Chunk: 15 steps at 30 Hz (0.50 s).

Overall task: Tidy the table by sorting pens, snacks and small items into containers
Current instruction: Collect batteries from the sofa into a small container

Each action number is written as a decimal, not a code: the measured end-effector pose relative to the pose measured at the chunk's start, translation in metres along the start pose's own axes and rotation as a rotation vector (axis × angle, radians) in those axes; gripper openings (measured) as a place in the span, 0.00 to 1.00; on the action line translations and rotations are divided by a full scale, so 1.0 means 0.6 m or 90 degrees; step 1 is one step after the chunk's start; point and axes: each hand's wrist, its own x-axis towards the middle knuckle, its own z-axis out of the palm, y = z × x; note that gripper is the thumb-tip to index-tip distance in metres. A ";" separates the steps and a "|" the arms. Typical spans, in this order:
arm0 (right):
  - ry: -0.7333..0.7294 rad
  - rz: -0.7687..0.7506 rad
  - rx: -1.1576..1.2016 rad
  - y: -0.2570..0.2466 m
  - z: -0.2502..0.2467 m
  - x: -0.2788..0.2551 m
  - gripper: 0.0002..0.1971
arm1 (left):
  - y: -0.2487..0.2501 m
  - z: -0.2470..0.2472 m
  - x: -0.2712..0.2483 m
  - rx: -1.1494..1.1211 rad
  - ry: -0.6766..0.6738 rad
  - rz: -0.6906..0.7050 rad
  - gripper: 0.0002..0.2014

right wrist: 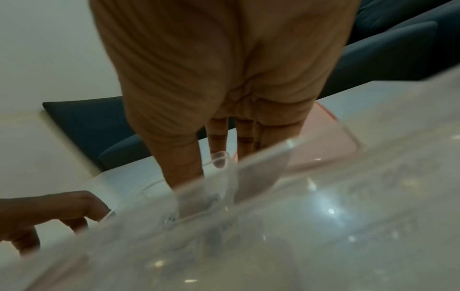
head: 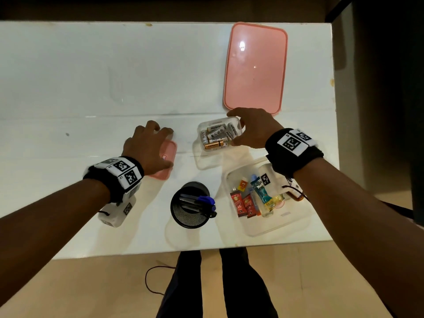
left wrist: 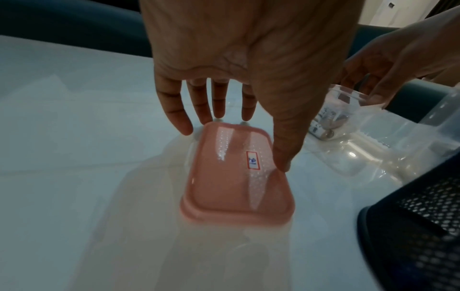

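A small clear box [head: 200,134] of batteries [head: 216,135] stands mid-table. My right hand [head: 241,129] grips it, thumb on the near side and fingers over the far corner; the right wrist view shows the same hold on the box rim [right wrist: 220,156]. To its left a small pink lid [head: 169,157] with a sticker lies flat. My left hand [head: 158,145] arches over it. In the left wrist view the straight fingers [left wrist: 174,110] reach the lid's [left wrist: 231,187] far edge and the thumb tip touches its right edge.
A large pink lid [head: 254,67] lies at the back right. A black mesh cup [head: 183,222] with pens stands near the front edge. Right of it is a large clear container [head: 289,218] of snack packets, under my right wrist. The white table [head: 91,76] ends close in front.
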 end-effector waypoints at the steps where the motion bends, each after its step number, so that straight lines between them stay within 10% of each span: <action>1: 0.002 0.006 0.001 -0.004 0.003 -0.002 0.39 | -0.001 0.001 -0.004 -0.008 0.008 -0.008 0.41; 15: 0.176 0.046 0.071 -0.094 -0.018 -0.097 0.15 | -0.139 0.031 -0.117 -0.080 -0.020 -0.109 0.29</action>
